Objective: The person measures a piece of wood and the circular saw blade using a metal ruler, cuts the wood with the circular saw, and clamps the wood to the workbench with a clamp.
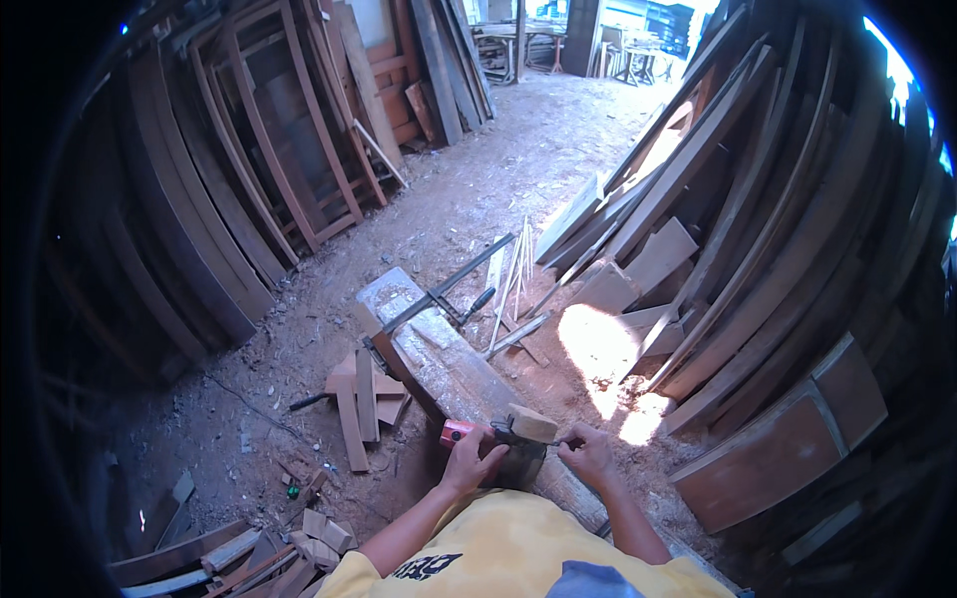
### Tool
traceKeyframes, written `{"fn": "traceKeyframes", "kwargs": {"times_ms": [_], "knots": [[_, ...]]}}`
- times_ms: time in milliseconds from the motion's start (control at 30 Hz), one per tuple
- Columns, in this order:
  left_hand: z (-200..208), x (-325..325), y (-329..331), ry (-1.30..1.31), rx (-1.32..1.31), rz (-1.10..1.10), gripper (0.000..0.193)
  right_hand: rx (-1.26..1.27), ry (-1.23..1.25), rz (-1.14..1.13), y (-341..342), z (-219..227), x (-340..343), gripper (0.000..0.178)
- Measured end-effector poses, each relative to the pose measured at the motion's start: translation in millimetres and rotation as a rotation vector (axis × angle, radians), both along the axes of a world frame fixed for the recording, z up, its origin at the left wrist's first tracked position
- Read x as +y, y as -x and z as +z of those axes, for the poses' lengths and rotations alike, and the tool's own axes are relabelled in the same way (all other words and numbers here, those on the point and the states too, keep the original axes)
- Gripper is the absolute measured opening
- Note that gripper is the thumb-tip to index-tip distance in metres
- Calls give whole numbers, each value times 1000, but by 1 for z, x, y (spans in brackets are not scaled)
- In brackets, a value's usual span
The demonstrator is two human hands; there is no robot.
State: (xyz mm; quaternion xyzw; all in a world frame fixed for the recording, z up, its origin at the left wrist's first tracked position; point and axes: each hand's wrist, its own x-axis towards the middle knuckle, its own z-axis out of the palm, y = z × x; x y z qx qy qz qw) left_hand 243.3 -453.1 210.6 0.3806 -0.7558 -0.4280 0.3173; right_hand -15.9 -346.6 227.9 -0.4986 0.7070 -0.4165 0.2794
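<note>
In the lower middle of the frame, the two hands are apart, on either side of a wooden block [533, 424]. The left hand [471, 464] touches a red tool [455, 433], though how firmly it grips I cannot tell. The right hand [590, 455] has its fingertips pinched near the block's right end; whatever sits between them is too small to tell. A bench [451, 351] slants toward the centre-left, a clamp [436, 297] across its far end.

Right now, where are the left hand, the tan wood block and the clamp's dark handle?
Left hand [468, 465]: head view, back of the hand.
Wood block [533, 424]: head view, its upper face.
Clamp handle [479, 303]: head view, middle of grip.
</note>
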Motion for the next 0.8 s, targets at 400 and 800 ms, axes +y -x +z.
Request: {"fn": "traceKeyframes", "kwargs": {"times_ms": [400, 800], "knots": [[-8, -2, 11, 267, -139, 41, 31, -41, 44, -45, -1, 3, -11, 10], [-32, -44, -9, -1474, 620, -531, 39, 11, 4, -22, 5, -11, -6, 8]]}}
